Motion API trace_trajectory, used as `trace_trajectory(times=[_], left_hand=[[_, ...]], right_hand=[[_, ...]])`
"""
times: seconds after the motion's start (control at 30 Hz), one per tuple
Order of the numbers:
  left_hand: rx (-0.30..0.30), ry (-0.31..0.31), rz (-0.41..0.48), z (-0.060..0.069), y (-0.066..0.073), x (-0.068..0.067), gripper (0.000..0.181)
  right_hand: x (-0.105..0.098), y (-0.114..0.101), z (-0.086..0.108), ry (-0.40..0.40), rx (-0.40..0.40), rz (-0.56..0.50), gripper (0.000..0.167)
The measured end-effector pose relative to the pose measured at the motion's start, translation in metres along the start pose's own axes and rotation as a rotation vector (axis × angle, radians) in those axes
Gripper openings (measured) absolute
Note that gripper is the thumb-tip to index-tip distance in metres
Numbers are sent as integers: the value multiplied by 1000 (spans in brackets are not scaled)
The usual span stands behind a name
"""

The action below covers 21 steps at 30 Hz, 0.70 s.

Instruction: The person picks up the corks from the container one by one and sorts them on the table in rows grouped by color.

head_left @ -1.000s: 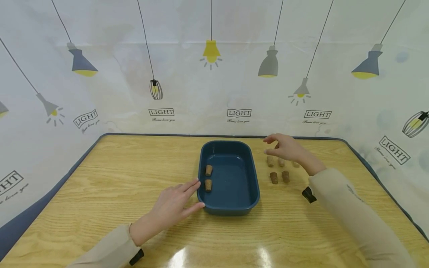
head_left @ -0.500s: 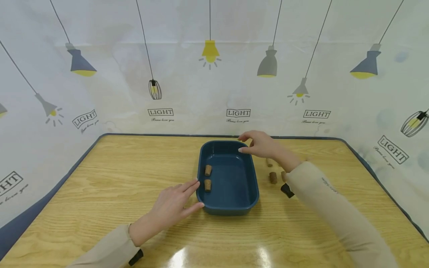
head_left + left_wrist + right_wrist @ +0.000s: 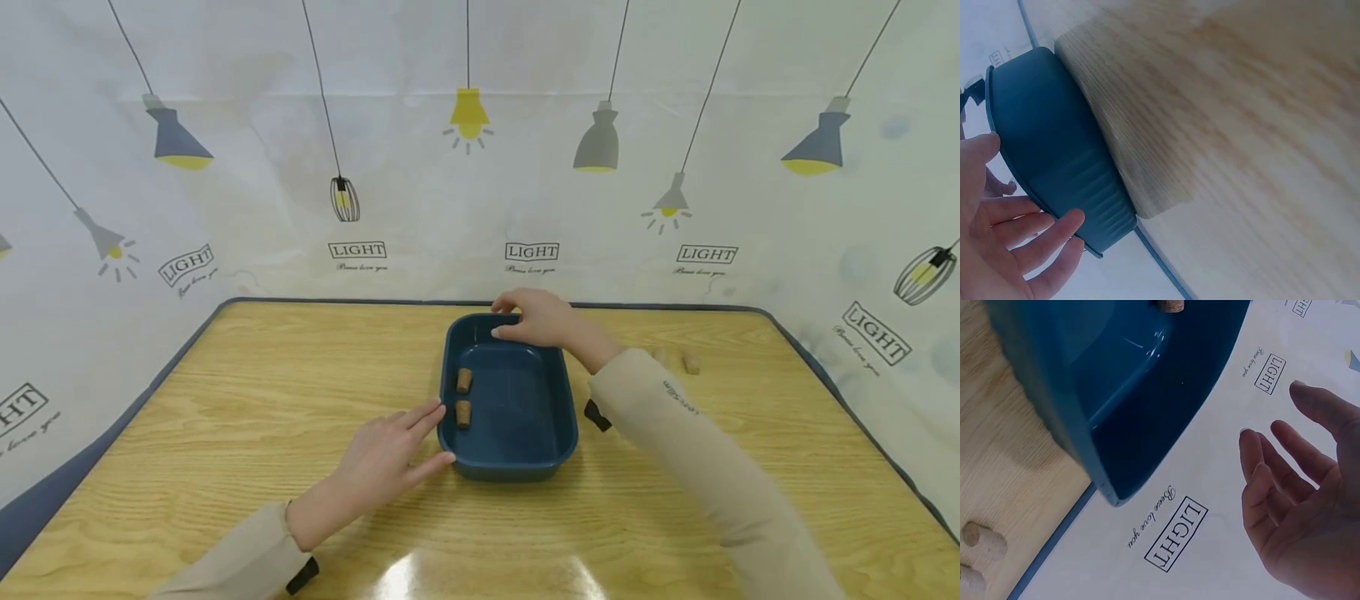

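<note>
A dark blue tray [image 3: 513, 473] holds two brown corks [image 3: 464, 381] [image 3: 462, 413] along its left side. My left hand [image 3: 378, 460] touches the tray's left rim with straight, spread fingertips; in the left wrist view the hand [image 3: 1016, 247] lies along the tray's rim [image 3: 1019, 178]. Over the tray's back right corner hovers my right hand [image 3: 538, 319], fingers loosely bent. The right wrist view shows this hand [image 3: 1310, 494] with parted fingers and no visible object in them, beside the tray [image 3: 1110, 481]. One cork [image 3: 1171, 305] shows inside the tray there.
Right of the tray, pale corks [image 3: 692, 363] stand on the wooden table [image 3: 247, 400], partly hidden by my right sleeve [image 3: 675, 442]. Two corks [image 3: 985, 540] [image 3: 971, 581] show at the lower left in the right wrist view. A lamp-patterned sheet [image 3: 420, 167] rises behind the table.
My right hand has moved left from above the corks on the right to the tray's back right corner; its sleeve now covers several corks. My left hand stays on the rim.
</note>
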<state>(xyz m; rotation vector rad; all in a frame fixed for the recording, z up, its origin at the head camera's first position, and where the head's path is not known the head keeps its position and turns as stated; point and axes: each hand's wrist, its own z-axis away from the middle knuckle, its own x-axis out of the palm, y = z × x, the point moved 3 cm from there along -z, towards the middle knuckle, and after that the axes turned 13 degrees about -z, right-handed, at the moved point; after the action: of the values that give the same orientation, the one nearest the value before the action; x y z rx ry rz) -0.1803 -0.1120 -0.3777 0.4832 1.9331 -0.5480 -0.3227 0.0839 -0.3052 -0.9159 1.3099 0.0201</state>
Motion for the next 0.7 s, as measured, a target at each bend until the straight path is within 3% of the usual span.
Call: trace_trajectory(times=[0.33, 0.7], left_hand=[[2, 2, -6, 0, -1, 1, 59], [2, -1, 3, 0, -1, 2, 59]], right_hand=[[18, -7, -18, -35, 29, -50, 44], [44, -4, -25, -50, 59, -94, 42]])
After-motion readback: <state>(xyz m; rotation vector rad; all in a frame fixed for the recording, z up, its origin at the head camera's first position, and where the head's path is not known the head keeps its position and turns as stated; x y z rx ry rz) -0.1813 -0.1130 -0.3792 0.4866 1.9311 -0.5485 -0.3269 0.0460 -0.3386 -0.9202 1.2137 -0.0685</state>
